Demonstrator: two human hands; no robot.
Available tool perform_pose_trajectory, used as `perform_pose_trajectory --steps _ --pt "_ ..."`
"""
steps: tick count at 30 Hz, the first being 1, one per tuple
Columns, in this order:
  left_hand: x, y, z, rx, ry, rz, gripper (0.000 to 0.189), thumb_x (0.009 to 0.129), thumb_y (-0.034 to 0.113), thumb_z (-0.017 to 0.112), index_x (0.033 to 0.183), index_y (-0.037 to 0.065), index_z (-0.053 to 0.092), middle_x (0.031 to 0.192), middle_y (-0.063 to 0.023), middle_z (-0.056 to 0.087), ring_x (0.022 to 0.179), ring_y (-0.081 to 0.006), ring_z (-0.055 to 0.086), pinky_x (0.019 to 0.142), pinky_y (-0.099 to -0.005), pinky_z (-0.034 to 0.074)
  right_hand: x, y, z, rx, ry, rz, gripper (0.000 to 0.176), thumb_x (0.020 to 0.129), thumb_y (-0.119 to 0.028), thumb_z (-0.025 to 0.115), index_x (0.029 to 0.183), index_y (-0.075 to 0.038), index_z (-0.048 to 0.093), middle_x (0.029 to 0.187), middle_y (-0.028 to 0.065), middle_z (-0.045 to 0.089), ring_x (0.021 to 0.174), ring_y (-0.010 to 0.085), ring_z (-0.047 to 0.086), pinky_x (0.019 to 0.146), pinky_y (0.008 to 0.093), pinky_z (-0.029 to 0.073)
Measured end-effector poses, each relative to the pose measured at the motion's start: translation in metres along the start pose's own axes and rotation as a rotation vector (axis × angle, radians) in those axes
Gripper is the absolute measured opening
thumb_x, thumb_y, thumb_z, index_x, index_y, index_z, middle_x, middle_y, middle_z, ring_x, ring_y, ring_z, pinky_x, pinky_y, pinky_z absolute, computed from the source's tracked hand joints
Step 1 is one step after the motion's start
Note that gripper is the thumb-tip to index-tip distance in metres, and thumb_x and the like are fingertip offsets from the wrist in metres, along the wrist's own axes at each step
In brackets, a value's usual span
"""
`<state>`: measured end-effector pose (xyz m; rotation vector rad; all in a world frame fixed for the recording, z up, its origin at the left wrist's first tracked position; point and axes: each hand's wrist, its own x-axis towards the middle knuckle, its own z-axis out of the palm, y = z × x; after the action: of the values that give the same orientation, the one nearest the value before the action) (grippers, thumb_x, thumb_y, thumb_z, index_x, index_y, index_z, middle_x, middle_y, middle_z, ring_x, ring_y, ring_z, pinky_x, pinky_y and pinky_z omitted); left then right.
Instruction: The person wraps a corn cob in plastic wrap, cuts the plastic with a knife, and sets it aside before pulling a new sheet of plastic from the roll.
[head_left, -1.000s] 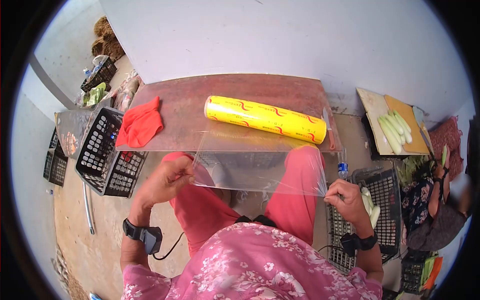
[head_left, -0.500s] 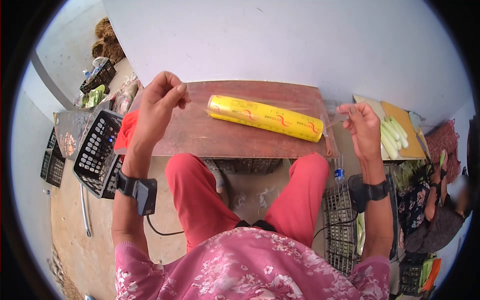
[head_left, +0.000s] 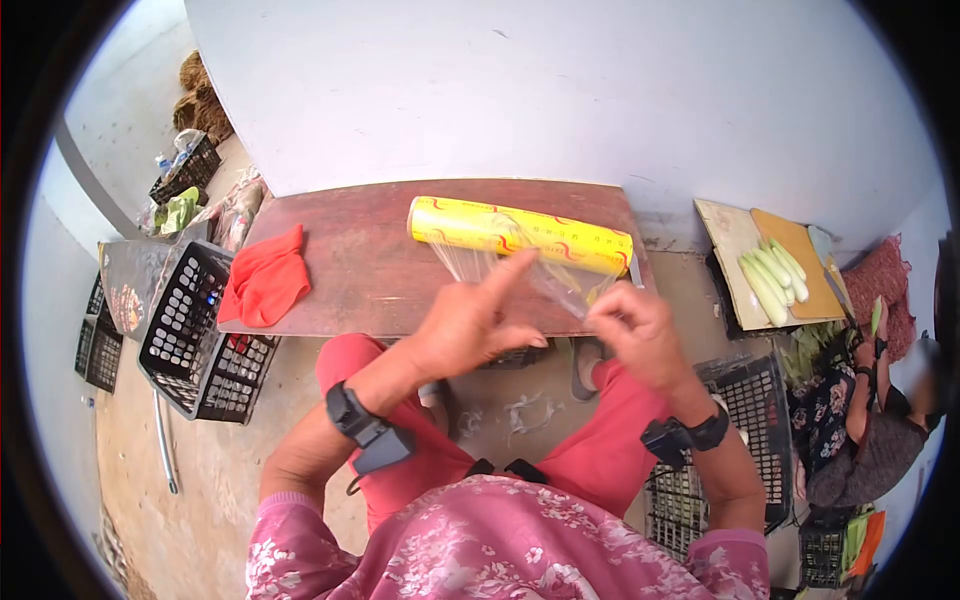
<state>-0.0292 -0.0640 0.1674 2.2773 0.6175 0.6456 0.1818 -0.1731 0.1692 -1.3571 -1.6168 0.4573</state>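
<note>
A yellow roll of cling film (head_left: 470, 220) lies slanted across the reddish-brown table (head_left: 360, 260). A clear sheet of cling film (head_left: 570, 280) stretches from the roll toward my body, gathered into creases. My right hand (head_left: 640, 335) is closed in a pinch on the film's loose end, just off the table's front edge. My left hand (head_left: 470, 325) has its thumb and index finger spread apart, the index fingertip over the film in front of the roll. Nothing shows in its grasp.
A red cloth (head_left: 268, 278) lies on the table's left end. Black crates (head_left: 185, 320) stand at the left, another crate (head_left: 755, 400) at the right. Peeled pale green stalks (head_left: 772, 272) rest on a board (head_left: 815, 290). A person (head_left: 870, 440) sits at the far right.
Both hands have come inward and down from their wide-apart positions at the roll's ends. My left hand's pinch has opened. The film now bunches toward my right hand.
</note>
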Motion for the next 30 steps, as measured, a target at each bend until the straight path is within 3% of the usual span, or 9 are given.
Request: perform_pose_trajectory --steps 4,7,9,11,14,17,23,27,30 --pt "0.015 0.011 0.020 0.325 -0.088 0.294 0.048 0.076 0.015 0.063 0.121 0.009 0.050 0.071 -0.0146 0.061 0.065 -0.0321 0.062 0.056 -0.0392 0.050 0.007 -0.018 0.006 -0.114 -0.126 -0.258 0.006 0.078 -0.005 0.065 0.079 -0.004 0.059 0.066 0.0073 0.056 0.059 0.0151 0.055 0.056 0.0275 0.043" --pt "0.017 -0.006 -0.001 0.544 0.048 0.444 0.045 0.072 0.011 0.068 0.115 0.008 0.057 0.066 -0.0115 0.060 0.060 -0.0285 0.061 0.053 -0.0346 0.049 0.010 -0.013 -0.020 -0.172 0.149 -0.084 0.006 0.081 -0.007 0.063 0.079 -0.004 0.058 0.064 0.0034 0.055 0.058 0.0111 0.051 0.054 0.0262 0.042" --pt "0.015 -0.017 -0.027 0.543 0.197 0.426 0.028 0.076 0.012 0.067 0.103 0.005 0.062 0.065 -0.0116 0.059 0.058 -0.0275 0.060 0.051 -0.0333 0.047 0.016 -0.012 -0.049 -0.125 0.355 0.093 0.007 0.083 -0.008 0.061 0.080 -0.004 0.057 0.064 -0.0005 0.053 0.059 0.0069 0.048 0.054 0.0238 0.040" --pt "0.012 -0.005 -0.056 0.406 0.277 0.069 0.025 0.076 0.016 0.071 0.097 0.005 0.063 0.065 -0.0106 0.059 0.054 -0.0285 0.057 0.050 -0.0331 0.045 0.024 0.014 -0.080 -0.112 0.479 0.054 0.009 0.085 -0.010 0.059 0.080 -0.004 0.056 0.064 -0.0026 0.051 0.060 0.0038 0.046 0.053 0.0219 0.038" --pt "0.016 0.003 -0.096 0.404 0.192 -0.094 0.021 0.073 0.017 0.072 0.090 0.006 0.065 0.075 -0.0150 0.061 0.065 -0.0303 0.061 0.056 -0.0385 0.047 0.040 0.029 -0.096 -0.185 0.462 -0.014 0.013 0.085 -0.012 0.060 0.079 -0.002 0.056 0.063 -0.0013 0.051 0.060 0.0042 0.046 0.054 0.0219 0.039" --pt "0.022 -0.008 -0.116 0.583 0.186 0.233 0.028 0.070 0.017 0.075 0.092 0.004 0.064 0.075 -0.0130 0.060 0.062 -0.0312 0.056 0.057 -0.0362 0.045 0.068 0.029 -0.099 -0.171 0.446 0.020 0.017 0.085 -0.015 0.060 0.077 -0.001 0.055 0.064 -0.0008 0.052 0.058 0.0054 0.048 0.052 0.0227 0.039" --pt "0.047 -0.036 -0.137 0.832 0.265 0.073 0.013 0.078 0.019 0.065 0.080 0.006 0.065 0.074 -0.0120 0.054 0.068 -0.0318 0.055 0.062 -0.0393 0.046 0.130 0.008 -0.103 0.145 0.384 0.256 0.018 0.090 -0.022 0.055 0.088 -0.004 0.052 0.080 0.0050 0.060 0.059 0.0105 0.058 0.048 0.0221 0.042" --pt "0.081 -0.066 -0.140 0.874 0.497 0.156 0.015 0.079 0.021 0.064 0.077 0.007 0.066 0.074 -0.0112 0.053 0.072 -0.0291 0.056 0.064 -0.0398 0.046 0.167 0.019 -0.098 0.247 0.370 0.361 0.019 0.092 -0.021 0.050 0.092 -0.002 0.051 0.088 0.0110 0.062 0.069 0.0163 0.064 0.055 0.0266 0.047" --pt "0.104 -0.084 -0.140 0.780 0.577 0.008 0.017 0.081 0.024 0.064 0.078 0.007 0.066 0.079 -0.0104 0.054 0.077 -0.0277 0.056 0.067 -0.0401 0.046 0.192 0.032 -0.102 0.251 0.396 0.354 0.020 0.092 -0.022 0.050 0.091 -0.002 0.052 0.087 0.0104 0.062 0.074 0.0165 0.064 0.061 0.0256 0.047"
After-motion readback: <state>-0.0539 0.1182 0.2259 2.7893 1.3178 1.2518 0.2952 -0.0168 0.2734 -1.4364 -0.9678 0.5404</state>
